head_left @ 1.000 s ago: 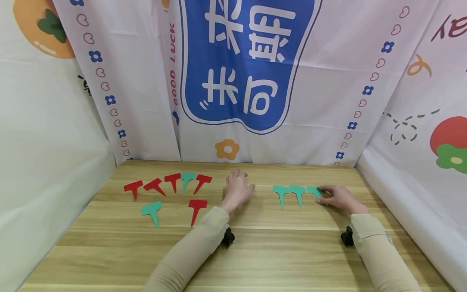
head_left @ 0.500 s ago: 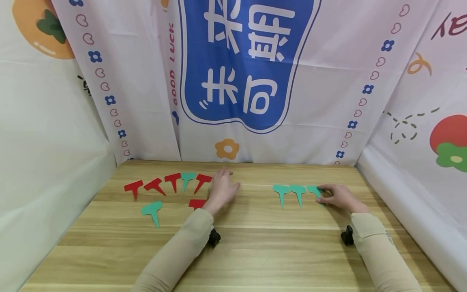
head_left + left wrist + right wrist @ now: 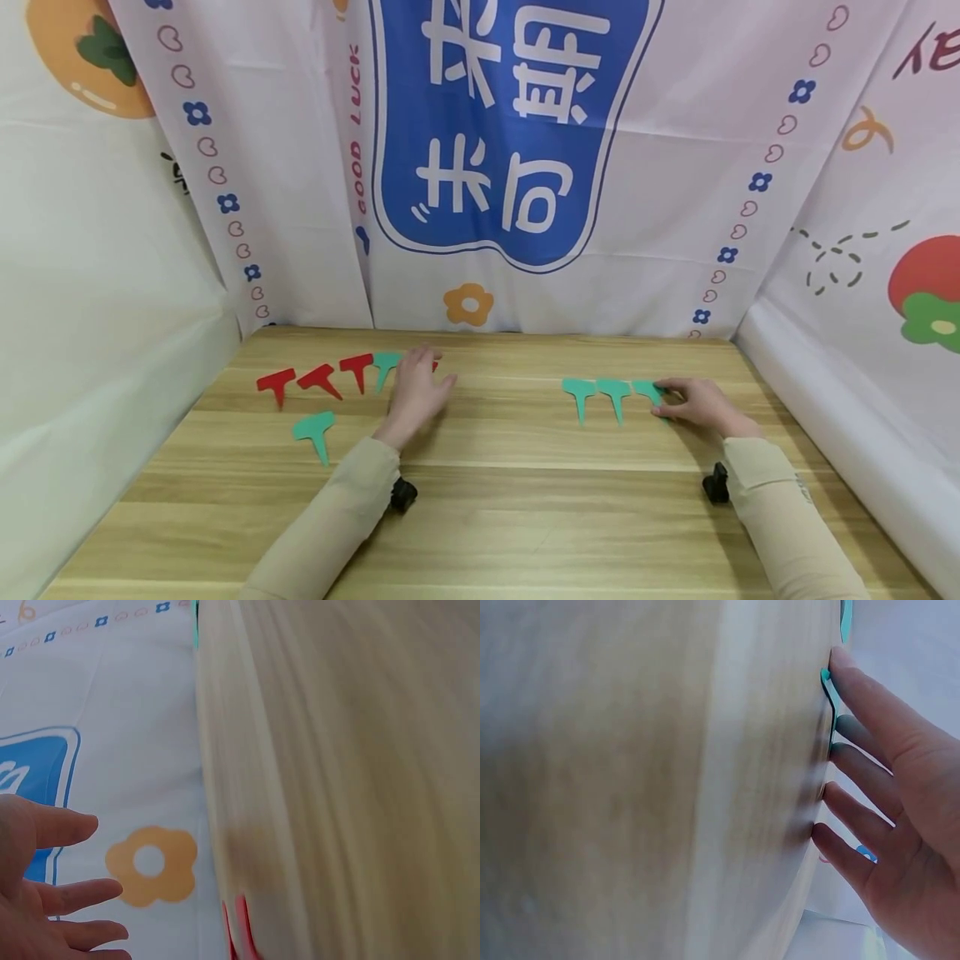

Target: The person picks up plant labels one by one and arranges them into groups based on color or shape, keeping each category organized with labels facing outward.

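The left hand (image 3: 417, 390) hangs over the back row of T-shaped plant labels, fingers spread and holding nothing. It overlaps a green label (image 3: 387, 365) and mostly covers a red one (image 3: 436, 367) in the head view. In the left wrist view, red labels (image 3: 245, 926) lie below the spread fingers. On the right, the right hand (image 3: 699, 405) holds a green label (image 3: 646, 388) on the table, thumb and fingertips at its edges, as the right wrist view shows with the label (image 3: 830, 701). Two more green labels (image 3: 613, 390) lie in line beside it.
Three red labels (image 3: 320, 379) lie at the back left, with a green label (image 3: 313, 427) in front of them. The wooden table (image 3: 525, 533) ends at a printed cloth wall (image 3: 600, 300). Black wrist mounts (image 3: 403, 494) sit under the sleeves.
The left hand has moved left from the table's middle to above the back row. Its arm now hides the front red label. The right hand has stayed at the green label.
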Demonstrator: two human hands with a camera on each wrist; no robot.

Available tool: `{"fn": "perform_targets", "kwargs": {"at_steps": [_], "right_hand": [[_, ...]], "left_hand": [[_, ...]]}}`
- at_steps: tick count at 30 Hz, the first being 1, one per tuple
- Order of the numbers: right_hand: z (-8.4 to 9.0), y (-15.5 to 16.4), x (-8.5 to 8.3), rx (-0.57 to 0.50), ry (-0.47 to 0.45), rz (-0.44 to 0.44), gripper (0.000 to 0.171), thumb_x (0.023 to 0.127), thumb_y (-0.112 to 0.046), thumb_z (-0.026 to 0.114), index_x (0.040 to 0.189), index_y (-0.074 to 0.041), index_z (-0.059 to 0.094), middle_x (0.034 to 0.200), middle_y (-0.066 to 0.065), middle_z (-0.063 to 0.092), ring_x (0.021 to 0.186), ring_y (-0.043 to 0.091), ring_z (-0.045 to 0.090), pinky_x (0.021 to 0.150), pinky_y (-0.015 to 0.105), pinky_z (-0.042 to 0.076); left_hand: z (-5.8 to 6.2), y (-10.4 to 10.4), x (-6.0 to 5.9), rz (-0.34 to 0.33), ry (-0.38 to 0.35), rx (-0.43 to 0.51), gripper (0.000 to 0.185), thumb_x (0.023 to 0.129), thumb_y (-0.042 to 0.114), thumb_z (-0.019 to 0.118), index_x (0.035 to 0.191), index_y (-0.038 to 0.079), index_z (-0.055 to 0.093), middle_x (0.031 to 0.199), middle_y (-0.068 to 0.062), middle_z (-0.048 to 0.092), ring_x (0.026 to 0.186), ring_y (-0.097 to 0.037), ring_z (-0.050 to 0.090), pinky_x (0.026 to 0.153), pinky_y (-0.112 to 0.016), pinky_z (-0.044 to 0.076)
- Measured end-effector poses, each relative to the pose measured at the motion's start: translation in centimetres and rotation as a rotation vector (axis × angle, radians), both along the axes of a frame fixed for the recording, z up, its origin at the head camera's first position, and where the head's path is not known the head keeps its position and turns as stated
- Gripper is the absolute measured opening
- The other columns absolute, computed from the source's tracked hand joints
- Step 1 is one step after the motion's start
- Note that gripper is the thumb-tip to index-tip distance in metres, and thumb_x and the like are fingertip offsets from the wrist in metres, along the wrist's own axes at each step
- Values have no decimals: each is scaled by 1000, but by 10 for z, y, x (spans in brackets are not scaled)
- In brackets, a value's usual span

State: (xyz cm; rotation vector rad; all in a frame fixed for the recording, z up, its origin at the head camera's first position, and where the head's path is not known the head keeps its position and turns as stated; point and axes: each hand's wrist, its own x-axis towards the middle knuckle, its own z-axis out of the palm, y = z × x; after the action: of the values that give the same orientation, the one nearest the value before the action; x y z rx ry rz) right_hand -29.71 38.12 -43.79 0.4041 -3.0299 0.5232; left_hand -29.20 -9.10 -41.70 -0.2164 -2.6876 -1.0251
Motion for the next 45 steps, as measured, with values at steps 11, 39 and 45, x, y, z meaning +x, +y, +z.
{"fn": "perform_targets", "kwargs": {"at_steps": [11, 39, 45], "right_hand": [[-1, 0, 0, -6, -23, 2, 61, 80, -40, 73, 126, -2, 59, 128, 30, 54, 120, 52, 46, 99, 62, 36], [0, 3, -1, -3, -8, 2, 61, 79, -40, 74, 124, -2, 60, 126, 29, 56, 119, 51, 47, 98, 62, 37], [1, 0, 0, 11, -13, 1, 62, 79, -43, 73, 124, -3, 60, 126, 29, 56, 119, 51, 48, 98, 62, 37]], "left_hand": [[-1, -53, 7, 31, 70, -94, 42, 87, 23, 65, 117, -5, 57, 127, -25, 53, 124, -42, 42, 106, -54, 30], [2, -148, 42, 91, -74, -298, 41, 88, 27, 62, 108, -8, 61, 136, -41, 36, 128, -58, 24, 106, -67, 16], [1, -159, 49, 108, -124, -385, 36, 85, 29, 64, 100, -4, 66, 131, -43, 38, 126, -60, 24, 103, -68, 15]]}}
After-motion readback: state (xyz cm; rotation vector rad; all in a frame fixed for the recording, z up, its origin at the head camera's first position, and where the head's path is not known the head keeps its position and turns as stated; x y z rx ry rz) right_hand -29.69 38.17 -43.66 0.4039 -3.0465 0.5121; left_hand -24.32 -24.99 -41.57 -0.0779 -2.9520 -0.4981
